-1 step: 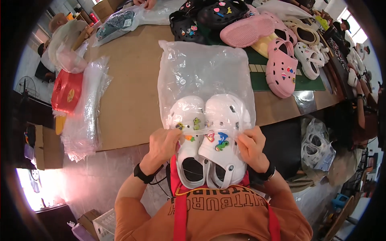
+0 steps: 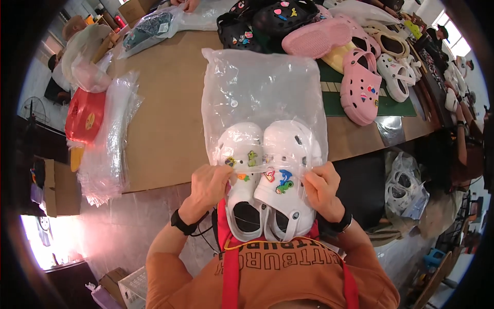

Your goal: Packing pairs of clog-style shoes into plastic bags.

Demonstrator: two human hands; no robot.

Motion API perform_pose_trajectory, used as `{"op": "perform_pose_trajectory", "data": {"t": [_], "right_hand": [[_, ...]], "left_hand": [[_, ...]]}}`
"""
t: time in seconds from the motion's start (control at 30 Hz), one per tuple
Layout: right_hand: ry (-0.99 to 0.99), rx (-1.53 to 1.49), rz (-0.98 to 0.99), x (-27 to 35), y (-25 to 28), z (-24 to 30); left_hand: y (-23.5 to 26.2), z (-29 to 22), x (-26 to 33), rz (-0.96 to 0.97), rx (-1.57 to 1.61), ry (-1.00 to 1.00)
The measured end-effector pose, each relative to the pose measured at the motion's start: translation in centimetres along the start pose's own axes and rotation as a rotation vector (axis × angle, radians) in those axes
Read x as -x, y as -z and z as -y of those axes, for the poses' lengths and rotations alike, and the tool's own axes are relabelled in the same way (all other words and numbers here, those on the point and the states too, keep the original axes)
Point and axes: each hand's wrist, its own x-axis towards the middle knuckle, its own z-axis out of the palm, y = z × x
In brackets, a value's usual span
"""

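A pair of white clogs with colourful charms lies side by side in front of me, the left clog (image 2: 241,136) and the right clog (image 2: 293,206). Their toes are inside a clear plastic bag (image 2: 262,82), while the heels and straps stick out toward my body. My left hand (image 2: 210,186) pinches the bag's near edge beside the left clog. On the other side, my right hand (image 2: 323,189) pinches the same edge next to the right clog. The edge runs across the uppers between both hands.
The brown table (image 2: 157,113) carries a stack of clear bags (image 2: 108,139) and a red roll (image 2: 86,116) at left. Black clogs (image 2: 285,18), a pink clog (image 2: 361,90) and other clogs crowd the far right on a green mat (image 2: 334,105). Bagged white clogs (image 2: 404,185) sit lower right.
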Motion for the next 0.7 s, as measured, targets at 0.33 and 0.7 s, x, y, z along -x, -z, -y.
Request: {"op": "perform_pose_trajectory", "data": {"t": [0.33,0.7], "right_hand": [[-0.151,0.168,0.136,-2.1,0.2,1.2],[0.062,0.064,0.256,2.8,1.8,1.8]], "left_hand": [[-0.2,-0.9,-1.8,0.036,0.118,0.086],[1.9,-1.2,1.6,0.152,0.059,-0.305]]}}
